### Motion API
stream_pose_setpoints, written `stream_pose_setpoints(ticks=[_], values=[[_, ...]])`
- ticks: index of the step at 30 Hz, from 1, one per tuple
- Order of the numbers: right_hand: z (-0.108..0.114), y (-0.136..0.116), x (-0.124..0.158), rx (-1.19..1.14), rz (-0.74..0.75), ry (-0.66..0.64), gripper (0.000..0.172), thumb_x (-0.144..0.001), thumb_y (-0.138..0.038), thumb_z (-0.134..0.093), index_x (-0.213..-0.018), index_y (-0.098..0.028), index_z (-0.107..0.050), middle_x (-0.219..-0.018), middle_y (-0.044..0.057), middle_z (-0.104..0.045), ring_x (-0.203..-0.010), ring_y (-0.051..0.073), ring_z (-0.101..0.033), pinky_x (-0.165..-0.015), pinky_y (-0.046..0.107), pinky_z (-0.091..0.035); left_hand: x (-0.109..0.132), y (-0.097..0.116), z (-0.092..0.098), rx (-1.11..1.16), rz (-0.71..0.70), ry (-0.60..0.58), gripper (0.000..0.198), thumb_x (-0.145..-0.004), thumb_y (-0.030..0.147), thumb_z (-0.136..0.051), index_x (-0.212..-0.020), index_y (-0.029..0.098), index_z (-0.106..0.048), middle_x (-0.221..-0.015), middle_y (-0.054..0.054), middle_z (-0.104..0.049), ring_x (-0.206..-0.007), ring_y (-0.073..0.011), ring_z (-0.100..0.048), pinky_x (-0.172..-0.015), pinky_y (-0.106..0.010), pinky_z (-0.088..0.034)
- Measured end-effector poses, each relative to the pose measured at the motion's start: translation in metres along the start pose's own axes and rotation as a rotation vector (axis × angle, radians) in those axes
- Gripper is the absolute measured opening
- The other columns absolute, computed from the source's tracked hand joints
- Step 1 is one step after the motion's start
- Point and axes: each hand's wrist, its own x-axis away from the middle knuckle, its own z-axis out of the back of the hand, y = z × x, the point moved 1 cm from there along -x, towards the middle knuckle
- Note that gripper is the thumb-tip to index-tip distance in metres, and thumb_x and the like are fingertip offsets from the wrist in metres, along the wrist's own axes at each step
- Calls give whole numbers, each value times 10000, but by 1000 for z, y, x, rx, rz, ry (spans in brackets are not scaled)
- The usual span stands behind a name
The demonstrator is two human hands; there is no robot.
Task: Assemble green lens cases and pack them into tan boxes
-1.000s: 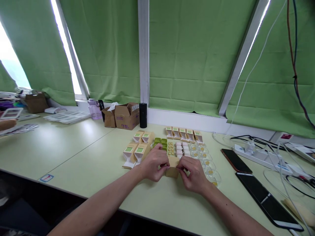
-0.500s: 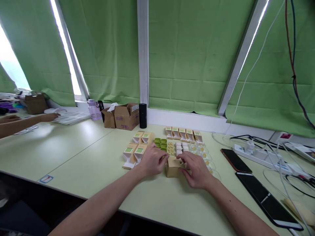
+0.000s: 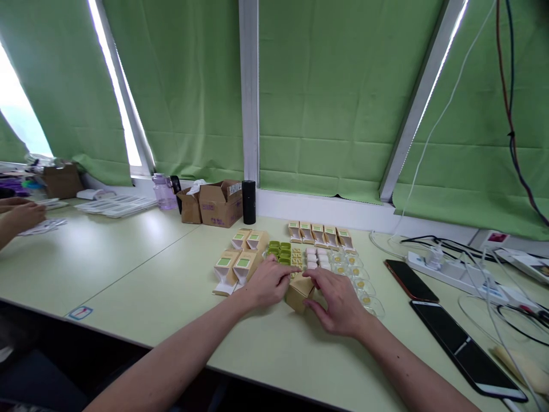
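Between my hands is a small brown cardboard box (image 3: 297, 297), closed on top and slightly turned and tilted on the table. My left hand (image 3: 268, 282) is at its left side, index finger stretched across the far top edge and the other fingers curled. With thumb and fingers, my right hand (image 3: 337, 300) grips the box's right side. Just beyond are green square cups (image 3: 278, 250), little yellowish pieces (image 3: 297, 256), white rounded pieces (image 3: 317, 256) and clear plastic pieces with yellow centres (image 3: 355, 272). Some of these are partly hidden by my hands.
Open cartons with green labels (image 3: 235, 264) stand left, with another row (image 3: 318, 233) behind. Two phones (image 3: 463, 346) and a white power strip (image 3: 454, 274) with cables lie right. At the back are cardboard boxes (image 3: 221, 206) and a black bottle (image 3: 249, 203). Another person's hands (image 3: 23, 214) work far left.
The small box has turned and tipped a little between my hands. My left index finger has straightened along its top. Far left, the other person's hand has drawn back from the white stack.
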Motion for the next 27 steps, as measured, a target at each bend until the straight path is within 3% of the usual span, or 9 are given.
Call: stream_pose_setpoints(ticks=[7, 14, 21, 27], values=[[8, 6, -1, 8, -51, -24, 488, -829, -176, -566, -1310, -193, -479, -994, 70, -690, -832, 227, -646, -672, 310, -398, 0, -3, 1, 18, 14, 102, 311, -895, 121, -465, -914, 204, -764, -764, -15, -783, -632, -185, -582, -819, -386, -396], [-3, 18, 2, 78, -195, -44, 448, -868, -151, -508, -1314, -195, -485, -929, 47, -705, -768, 210, -644, -640, 293, -333, 1, -3, 2, 61, -86, 98, 213, -770, 80, -479, -710, 192, -649, -661, 19, -716, -547, -141, -508, -789, -383, -357], [-7, 24, -1, 263, -465, -83, 361, -882, -111, -494, -1222, -224, -535, -820, 9, -707, -674, 193, -631, -566, 278, -212, 3, -4, 3, 130, -82, 203, 192, -818, 109, -462, -721, 189, -607, -638, 16, -674, -547, -139, -510, -780, -391, -369], [-5, 24, -2, 303, -516, -48, 358, -873, -107, -500, -1204, -231, -552, -814, 11, -719, -656, 183, -624, -569, 271, -214, 1, 5, 8, 99, -63, 232, 109, -912, 200, -504, -927, 194, -612, -828, -37, -686, -775, -211, -597, -833, -418, -419]])
